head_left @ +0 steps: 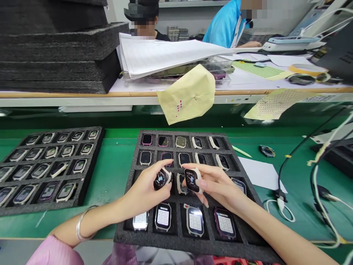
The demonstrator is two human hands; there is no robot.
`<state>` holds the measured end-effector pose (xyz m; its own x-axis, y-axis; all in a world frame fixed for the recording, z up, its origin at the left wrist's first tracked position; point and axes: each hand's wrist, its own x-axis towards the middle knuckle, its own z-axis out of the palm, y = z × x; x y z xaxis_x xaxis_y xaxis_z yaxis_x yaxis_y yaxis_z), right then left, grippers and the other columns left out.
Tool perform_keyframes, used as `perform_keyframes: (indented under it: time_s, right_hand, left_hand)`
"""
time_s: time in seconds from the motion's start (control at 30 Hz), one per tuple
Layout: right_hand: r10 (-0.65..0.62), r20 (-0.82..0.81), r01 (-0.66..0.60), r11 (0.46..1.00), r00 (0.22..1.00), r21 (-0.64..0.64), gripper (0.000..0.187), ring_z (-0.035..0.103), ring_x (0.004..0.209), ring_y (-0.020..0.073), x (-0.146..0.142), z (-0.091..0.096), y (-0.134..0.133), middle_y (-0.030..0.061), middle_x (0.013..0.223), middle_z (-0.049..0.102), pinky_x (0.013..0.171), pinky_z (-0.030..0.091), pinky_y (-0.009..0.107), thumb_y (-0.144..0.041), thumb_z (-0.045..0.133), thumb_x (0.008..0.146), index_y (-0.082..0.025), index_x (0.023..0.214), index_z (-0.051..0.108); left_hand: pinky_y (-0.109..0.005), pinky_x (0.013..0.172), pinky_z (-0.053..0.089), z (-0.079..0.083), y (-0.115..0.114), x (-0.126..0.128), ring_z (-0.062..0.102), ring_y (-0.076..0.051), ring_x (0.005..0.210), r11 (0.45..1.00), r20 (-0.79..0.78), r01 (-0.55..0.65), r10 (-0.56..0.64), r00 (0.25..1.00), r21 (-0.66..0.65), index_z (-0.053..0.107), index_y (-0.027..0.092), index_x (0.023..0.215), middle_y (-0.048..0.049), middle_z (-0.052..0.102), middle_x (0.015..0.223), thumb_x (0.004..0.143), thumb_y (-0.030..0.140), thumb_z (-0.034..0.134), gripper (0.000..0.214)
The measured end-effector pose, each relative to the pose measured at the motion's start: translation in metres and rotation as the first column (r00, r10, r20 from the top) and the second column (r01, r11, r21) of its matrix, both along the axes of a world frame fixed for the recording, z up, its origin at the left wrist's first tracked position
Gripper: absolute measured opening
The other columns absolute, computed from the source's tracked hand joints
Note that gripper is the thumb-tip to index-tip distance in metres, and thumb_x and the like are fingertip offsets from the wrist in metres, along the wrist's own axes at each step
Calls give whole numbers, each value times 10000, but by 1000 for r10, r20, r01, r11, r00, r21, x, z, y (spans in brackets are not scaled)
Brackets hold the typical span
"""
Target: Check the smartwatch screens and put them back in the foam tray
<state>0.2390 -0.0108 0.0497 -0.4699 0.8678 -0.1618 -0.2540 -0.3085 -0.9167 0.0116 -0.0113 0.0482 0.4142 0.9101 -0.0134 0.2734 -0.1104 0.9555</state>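
Between the thumb and fingers of my left hand (147, 187) is a smartwatch body (162, 178) with a lit dial, tilted sideways. My right hand (217, 182) pinches a second smartwatch body (192, 180), pale-framed, its dial facing me. Both are held over a black foam tray (176, 239) divided into compartments. In its front row lie several watches with bright white list screens, among them a purple-framed watch (224, 223). The back rows hold watches with dark screens, such as a cream-framed one (184, 159). My hands partly cover the third row.
Another foam tray (82, 191) full of watches lies at the left. A shelf edge (132, 94) runs across the back, bearing stacked black foam (55, 70) and papers (171, 55). Cables (317, 184) hang at the right near a white sheet (261, 173). Two people (223, 25) sit beyond.
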Motion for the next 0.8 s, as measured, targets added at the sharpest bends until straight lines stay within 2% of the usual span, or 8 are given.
perform_keyframes:
  time_s: [0.1, 0.17, 0.37, 0.53, 0.67, 0.8]
  right_hand:
    - [-7, -1, 7, 1000, 1000, 11, 412, 560, 509, 113, 2, 0, 0, 43, 757, 641, 418, 477, 213, -308, 759, 810, -173, 1194, 690]
    - [-8, 7, 8, 1000, 1000, 24, 442, 553, 510, 112, 3, -1, 0, 44, 768, 645, 424, 473, 218, -313, 753, 816, -178, 1229, 670]
    - [-15, 34, 13, 999, 999, 48, 430, 523, 494, 105, 2, 0, -1, 54, 781, 658, 419, 440, 221, -327, 729, 833, -162, 1225, 662]
    - [-28, 33, 25, 997, 999, 73, 404, 507, 480, 96, 2, 1, -2, 36, 744, 639, 428, 429, 217, -328, 732, 834, -174, 1204, 673]
    - [-22, 33, 20, 998, 999, 55, 410, 511, 498, 104, 2, 1, -2, 40, 756, 630, 415, 435, 214, -340, 744, 820, -169, 1188, 683]
    - [-12, 44, 10, 999, 999, 47, 475, 507, 504, 104, 2, 0, -2, 48, 771, 635, 417, 445, 216, -343, 738, 823, -166, 1255, 647]
  left_hand:
    - [-306, 969, 438, 2, 1, 0, 596, -221, 1095, 998, 25, 33, -32, 999, -45, 547, 193, 1283, -45, 671, 1149, 804, 113, 565, 486]
    - [-307, 939, 448, 4, 1, -1, 608, -214, 1041, 998, 37, 9, -6, 999, -65, 544, 196, 1287, -41, 671, 1117, 813, 132, 569, 479]
    - [-299, 885, 434, 7, 2, -3, 600, -196, 932, 998, 22, -22, 23, 1000, -51, 584, 198, 1244, -23, 662, 998, 787, 107, 586, 467]
    - [-283, 811, 445, 8, 1, -4, 592, -182, 843, 998, 65, -24, 28, 997, -64, 537, 213, 1294, -8, 644, 914, 825, 164, 594, 475]
    - [-288, 850, 435, 10, 1, -2, 594, -192, 882, 999, 35, -14, 15, 999, -36, 584, 202, 1224, -12, 642, 915, 796, 113, 583, 437]
    - [-289, 853, 440, 10, 0, -1, 599, -191, 888, 999, 58, -20, 22, 998, -34, 541, 208, 1269, -18, 649, 958, 818, 139, 586, 458]
